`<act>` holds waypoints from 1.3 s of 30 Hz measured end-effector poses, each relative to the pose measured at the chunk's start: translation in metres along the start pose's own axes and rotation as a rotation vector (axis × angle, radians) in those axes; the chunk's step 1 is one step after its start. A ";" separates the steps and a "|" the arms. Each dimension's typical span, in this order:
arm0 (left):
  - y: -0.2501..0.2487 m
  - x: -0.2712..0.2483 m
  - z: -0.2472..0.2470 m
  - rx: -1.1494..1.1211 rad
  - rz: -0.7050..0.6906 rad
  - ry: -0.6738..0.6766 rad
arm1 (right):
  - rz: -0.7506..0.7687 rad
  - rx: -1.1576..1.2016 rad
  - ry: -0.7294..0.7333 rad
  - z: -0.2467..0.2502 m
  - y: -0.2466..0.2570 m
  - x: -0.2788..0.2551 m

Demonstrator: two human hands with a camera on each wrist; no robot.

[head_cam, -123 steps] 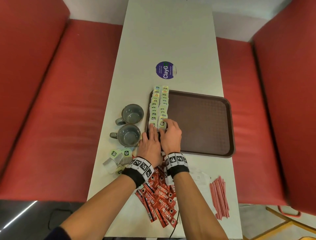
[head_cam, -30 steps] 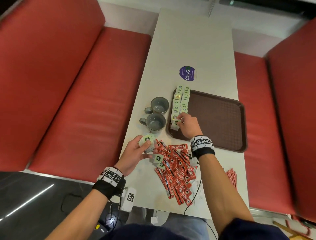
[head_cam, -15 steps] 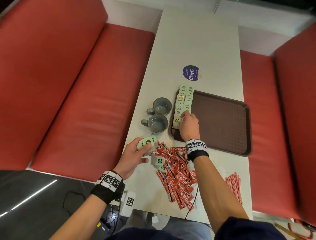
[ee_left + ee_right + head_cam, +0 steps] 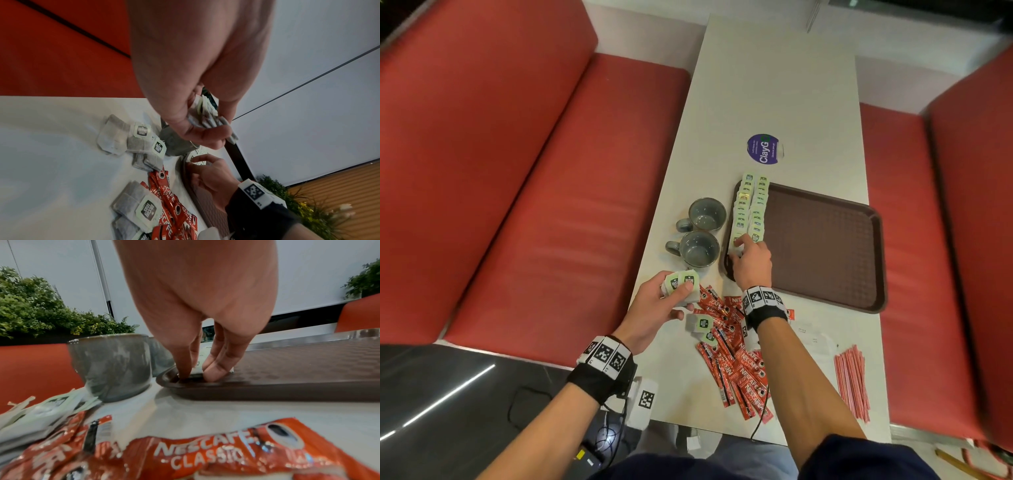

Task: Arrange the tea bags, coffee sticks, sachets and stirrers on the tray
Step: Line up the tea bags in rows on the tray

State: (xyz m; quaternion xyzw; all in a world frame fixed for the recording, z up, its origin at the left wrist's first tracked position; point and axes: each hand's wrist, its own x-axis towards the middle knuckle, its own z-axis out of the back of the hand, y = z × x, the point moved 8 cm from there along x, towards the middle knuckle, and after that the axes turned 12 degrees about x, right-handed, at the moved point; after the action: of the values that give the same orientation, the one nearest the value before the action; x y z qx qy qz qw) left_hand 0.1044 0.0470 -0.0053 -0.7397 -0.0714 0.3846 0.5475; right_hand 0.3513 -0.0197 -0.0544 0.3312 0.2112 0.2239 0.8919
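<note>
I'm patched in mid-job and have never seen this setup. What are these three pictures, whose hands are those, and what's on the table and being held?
There is no machine here: a person works with two bare hands, with tagged bands and cameras at the wrists. The wide picture comes from a camera on the head, looking down; the other two look along each hand from its wrist.

On the white table lies a brown tray with two rows of tea bags along its left edge. Beside it stand two grey cups. Nearer the person lie red coffee sticks, a few loose tea bags and pink stirrers, none yet on the tray.

The left hand grips a small stack of tea bags above the table. The right hand has its fingers down on the nearest tea bag of the rows, at the tray's near left corner.
</note>
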 end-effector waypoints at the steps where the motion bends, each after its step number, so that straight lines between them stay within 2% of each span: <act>1: -0.001 0.000 0.000 -0.003 -0.003 0.002 | 0.002 -0.003 0.000 0.000 0.001 0.000; 5: -0.005 -0.001 -0.002 -0.014 0.003 0.013 | 0.021 0.037 -0.038 0.008 0.007 -0.008; 9: -0.008 -0.001 -0.002 -0.025 0.009 0.022 | 0.113 0.208 -0.101 0.032 0.029 -0.035; 11: -0.009 -0.001 -0.003 -0.006 -0.009 0.025 | 0.106 0.343 -0.025 0.037 0.040 -0.056; 16: -0.014 0.001 -0.008 0.025 -0.055 -0.004 | -0.014 0.643 0.329 0.034 0.059 -0.115; 19: -0.017 0.002 -0.011 0.034 -0.071 -0.034 | -0.053 0.798 0.399 0.034 0.058 -0.136; 22: -0.018 0.003 -0.015 0.033 -0.055 -0.039 | -0.033 0.850 0.348 0.035 0.051 -0.142; 26: -0.017 0.004 -0.019 0.036 -0.021 -0.045 | 0.086 0.803 0.309 0.046 0.050 -0.144; 29: -0.015 0.006 -0.023 0.012 0.007 -0.023 | 0.114 0.814 0.284 0.055 0.042 -0.132; 32: -0.012 0.009 -0.021 -0.011 0.038 -0.016 | 0.077 0.803 0.100 0.072 0.014 -0.101; 35: -0.010 0.009 -0.022 -0.011 0.068 0.001 | 0.040 0.619 -0.098 0.087 -0.020 -0.063; 39: -0.006 0.008 -0.022 -0.012 0.105 0.009 | -0.011 0.456 -0.140 0.076 -0.049 -0.020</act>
State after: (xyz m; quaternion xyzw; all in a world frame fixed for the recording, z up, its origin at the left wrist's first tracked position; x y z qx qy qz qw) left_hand 0.1259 0.0368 -0.0021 -0.7474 -0.0324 0.4090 0.5225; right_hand 0.3877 -0.1012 -0.0310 0.5375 0.1958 0.1420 0.8078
